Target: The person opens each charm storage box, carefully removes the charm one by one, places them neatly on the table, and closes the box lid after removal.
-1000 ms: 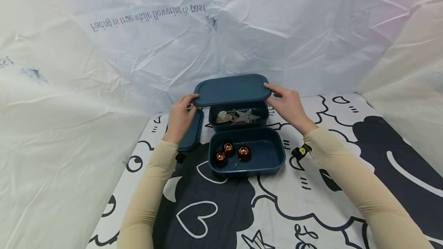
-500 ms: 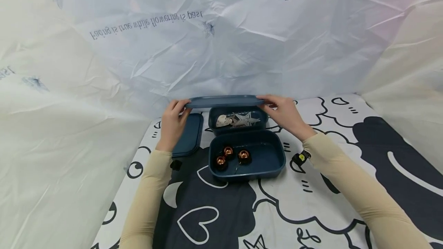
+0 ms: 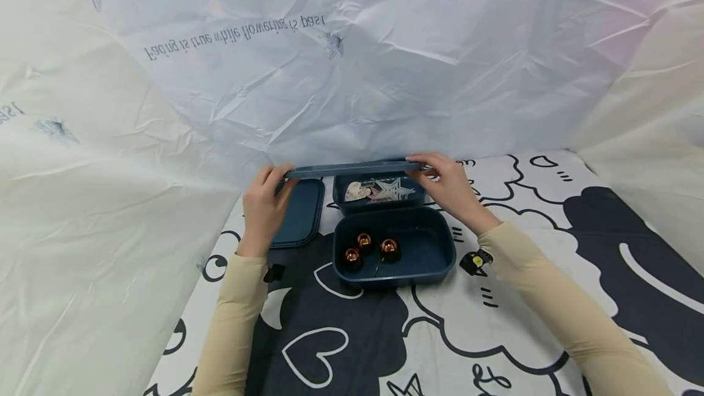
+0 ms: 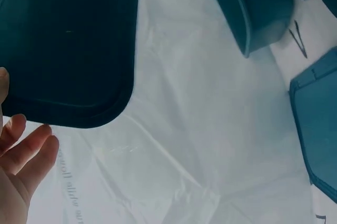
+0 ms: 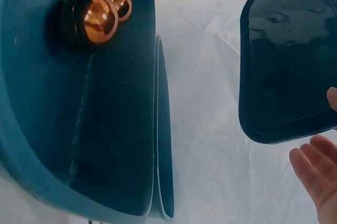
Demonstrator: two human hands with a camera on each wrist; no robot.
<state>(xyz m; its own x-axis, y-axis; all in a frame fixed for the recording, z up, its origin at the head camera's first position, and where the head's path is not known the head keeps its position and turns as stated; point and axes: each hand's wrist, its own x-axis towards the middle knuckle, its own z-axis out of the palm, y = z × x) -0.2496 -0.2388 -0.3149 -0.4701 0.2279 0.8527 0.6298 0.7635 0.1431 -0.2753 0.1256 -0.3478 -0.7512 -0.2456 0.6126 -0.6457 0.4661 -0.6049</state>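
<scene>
Both hands hold a dark blue lid [image 3: 352, 169] by its two short ends, raised over the far blue box and seen almost edge-on in the head view. My left hand [image 3: 264, 203] pinches the left end; my right hand [image 3: 448, 185] pinches the right. The lid's broad face [image 4: 68, 45] fills the upper left of the left wrist view. Below the lid, the far box [image 3: 379, 206] contains a silvery star [image 3: 392, 189] and a pale ornament [image 3: 357, 191]. Nearer stands a second blue box [image 3: 396, 280] holding several shiny copper baubles [image 3: 390, 249].
Another blue lid [image 3: 299, 216] lies on the patterned cloth [image 3: 330, 347], left of the boxes and partly behind the left hand. A white plastic sheet [image 3: 385, 90] rises behind everything. Black wrist devices [image 3: 474, 261] show beside the sleeves.
The held lid has come down and tipped from showing its broad face to nearly edge-on. Lately it has shifted slightly left, the left hand moving left and down with it.
</scene>
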